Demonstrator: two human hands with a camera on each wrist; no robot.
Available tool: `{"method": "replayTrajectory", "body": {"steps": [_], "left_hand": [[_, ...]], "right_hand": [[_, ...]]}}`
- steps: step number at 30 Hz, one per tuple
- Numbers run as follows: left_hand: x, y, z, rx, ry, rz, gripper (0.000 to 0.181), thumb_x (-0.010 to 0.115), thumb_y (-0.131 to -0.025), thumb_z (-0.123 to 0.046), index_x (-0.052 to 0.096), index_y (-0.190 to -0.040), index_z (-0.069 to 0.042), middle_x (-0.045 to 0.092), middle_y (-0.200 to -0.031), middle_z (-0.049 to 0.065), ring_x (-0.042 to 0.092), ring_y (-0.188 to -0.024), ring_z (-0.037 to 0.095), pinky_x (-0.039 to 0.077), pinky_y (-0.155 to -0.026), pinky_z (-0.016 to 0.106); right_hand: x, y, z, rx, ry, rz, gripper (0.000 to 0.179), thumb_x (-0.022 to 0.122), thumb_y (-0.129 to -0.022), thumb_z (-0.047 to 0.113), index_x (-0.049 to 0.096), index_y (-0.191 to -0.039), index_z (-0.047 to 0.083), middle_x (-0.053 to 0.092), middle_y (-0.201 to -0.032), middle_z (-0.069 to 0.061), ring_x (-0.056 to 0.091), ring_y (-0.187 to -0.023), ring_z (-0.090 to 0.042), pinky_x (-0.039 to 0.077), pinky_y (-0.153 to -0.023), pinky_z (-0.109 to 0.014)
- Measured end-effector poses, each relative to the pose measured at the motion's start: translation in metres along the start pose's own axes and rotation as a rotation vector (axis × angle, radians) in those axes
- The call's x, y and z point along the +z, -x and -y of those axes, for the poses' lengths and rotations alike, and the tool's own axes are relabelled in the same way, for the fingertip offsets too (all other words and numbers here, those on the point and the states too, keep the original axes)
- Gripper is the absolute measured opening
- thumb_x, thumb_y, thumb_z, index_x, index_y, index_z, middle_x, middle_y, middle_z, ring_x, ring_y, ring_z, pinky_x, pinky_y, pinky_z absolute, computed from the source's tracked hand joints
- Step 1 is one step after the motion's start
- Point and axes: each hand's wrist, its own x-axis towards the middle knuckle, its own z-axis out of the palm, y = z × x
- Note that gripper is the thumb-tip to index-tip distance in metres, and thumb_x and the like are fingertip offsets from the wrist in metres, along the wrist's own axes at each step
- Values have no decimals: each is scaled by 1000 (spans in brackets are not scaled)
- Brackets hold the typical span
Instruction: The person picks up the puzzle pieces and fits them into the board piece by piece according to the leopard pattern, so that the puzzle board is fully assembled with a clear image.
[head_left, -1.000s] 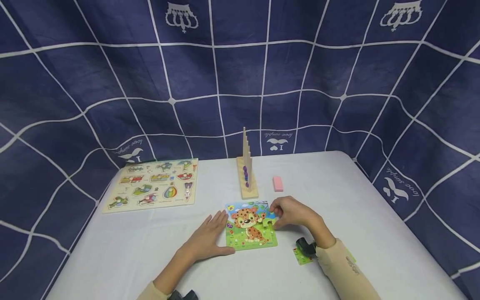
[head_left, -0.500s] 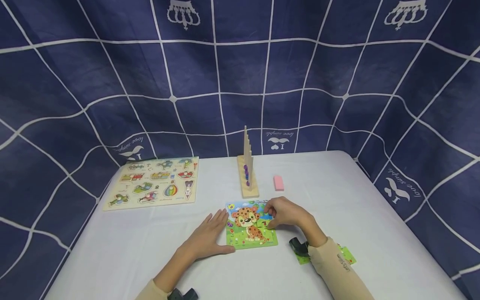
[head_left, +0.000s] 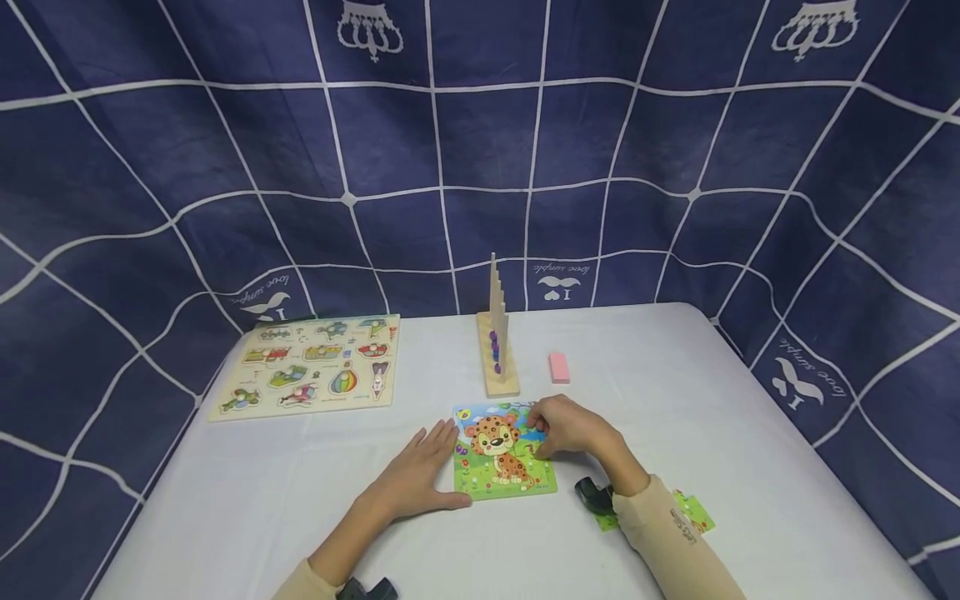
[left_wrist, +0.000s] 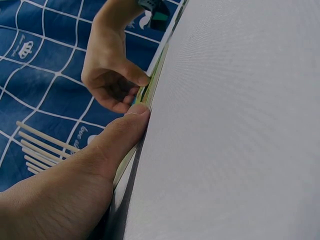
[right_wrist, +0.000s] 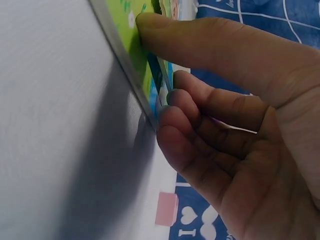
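A leopard jigsaw puzzle [head_left: 487, 483] lies on the white table in the head view. My left hand [head_left: 416, 475] rests flat along its left side, fingers spread, with the thumb at the lower left corner; the left wrist view has this thumb [left_wrist: 122, 132] against the board's edge. Over the puzzle's right part, my right hand [head_left: 573, 427] pinches a puzzle piece between thumb and curled fingers. In the right wrist view this puzzle piece [right_wrist: 165, 72] is seen edge-on, slightly tilted over the board, and the fingers hide much of it.
Loose puzzle pieces [head_left: 697, 514] lie by the right forearm, partly covered by it. Behind the puzzle stand a wooden peg stand [head_left: 498, 383] with purple and blue beads and a pink block [head_left: 558, 368]. A wooden picture board [head_left: 307, 367] lies back left.
My right hand has moved left and in over the puzzle with the piece, which now lies lower against the picture. Loose pieces by the forearm show more. My left hand stays put.
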Motion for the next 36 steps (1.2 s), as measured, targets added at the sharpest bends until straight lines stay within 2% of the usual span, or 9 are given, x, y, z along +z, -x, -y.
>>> {"method": "replayTrajectory", "body": {"steps": [18, 26, 36], "left_hand": [[-1, 0, -3, 9, 1, -4, 114, 54, -75, -81, 24, -154, -5, 19, -163, 10, 18, -152, 27, 17, -124, 47], [-2, 2, -3, 1, 2, -1, 114, 55, -75, -81, 24, -154, -6, 19, -163, 10, 19, -152, 27, 17, -124, 47], [-3, 0, -2, -4, -1, -4, 114, 54, -75, -81, 24, -154, -6, 19, -163, 10, 19, -152, 26, 17, -124, 47]], "right_hand": [[-2, 1, -4, 31, 7, 16, 41, 92, -61, 14, 70, -94, 8, 61, -80, 3, 52, -74, -12, 47, -68, -26], [-2, 3, 1, -41, -1, -19, 33, 88, -68, 17, 70, -95, 8, 61, -85, 1, 52, -76, -12, 47, -69, -26], [1, 1, 2, -95, -6, -34, 31, 85, -72, 15, 70, -98, 9, 61, -87, 0, 52, -79, -13, 48, -70, -27]]}}
